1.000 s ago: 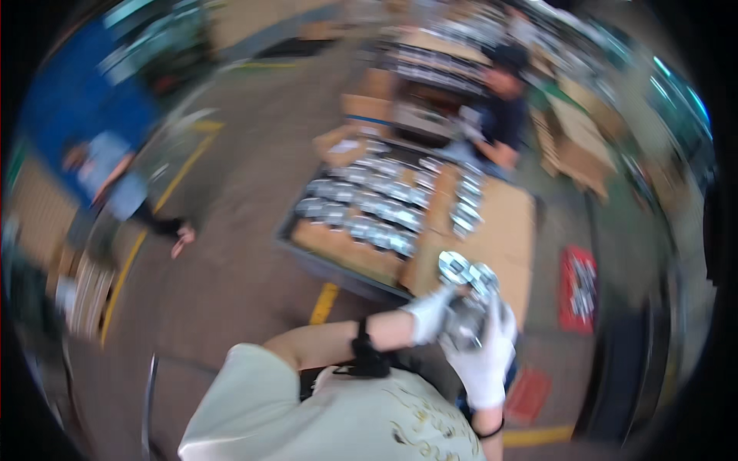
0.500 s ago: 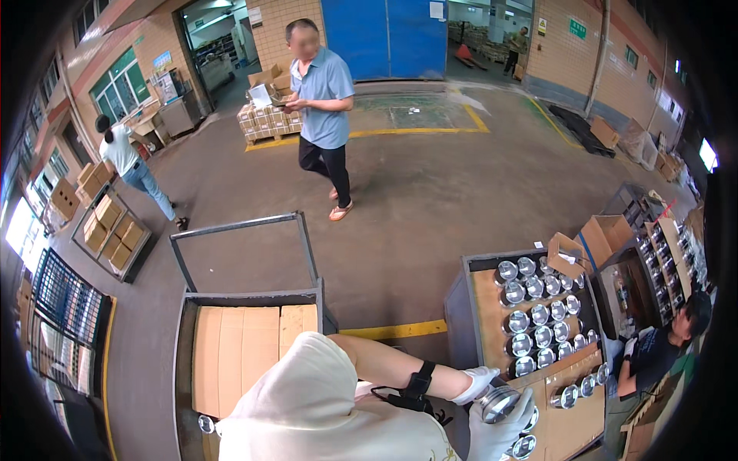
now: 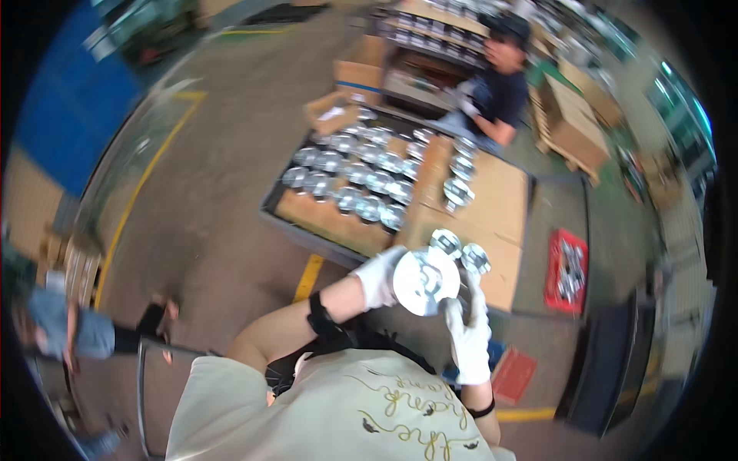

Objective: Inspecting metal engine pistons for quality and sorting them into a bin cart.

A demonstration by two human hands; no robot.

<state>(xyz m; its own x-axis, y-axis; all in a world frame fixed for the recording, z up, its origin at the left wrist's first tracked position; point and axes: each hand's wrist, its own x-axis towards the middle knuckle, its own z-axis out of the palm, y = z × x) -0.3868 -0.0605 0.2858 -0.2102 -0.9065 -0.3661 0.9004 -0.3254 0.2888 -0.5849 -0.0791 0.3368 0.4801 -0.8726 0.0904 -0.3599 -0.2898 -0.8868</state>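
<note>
Disc (image 3: 421,286): polished metal, round and mirror-bright, held in the air, by the near edge of the desk (image 3: 314,240).
Left grip (image 3: 379,280): white fabric glove, pinching the disc by its left rim.
Right grip (image 3: 470,342): white glove, greyed at the thumb; thumb and fingers stand apart at the disc's right rim, and whether they press on it I cannot tell.
Loose pair (image 3: 476,260): two shiny round parts on the flat brown cardboard sheet (image 3: 500,203), just beyond the disc.
Rows (image 3: 357,174): glossy silver rounds, closely set on the desk's left half.
Red tray (image 3: 550,270): rectangular, heaped with metal pieces (image 3: 571,270), right of the desk.
Co-worker (image 3: 503,104): dark cap, dark top, at the far side.
Turned face: a second ago the disc showed me a rounded grey side; now a flat, gleaming one.
Blue shirt (image 3: 77,326): its wearer was higher up a second ago; now low at the left.
</note>
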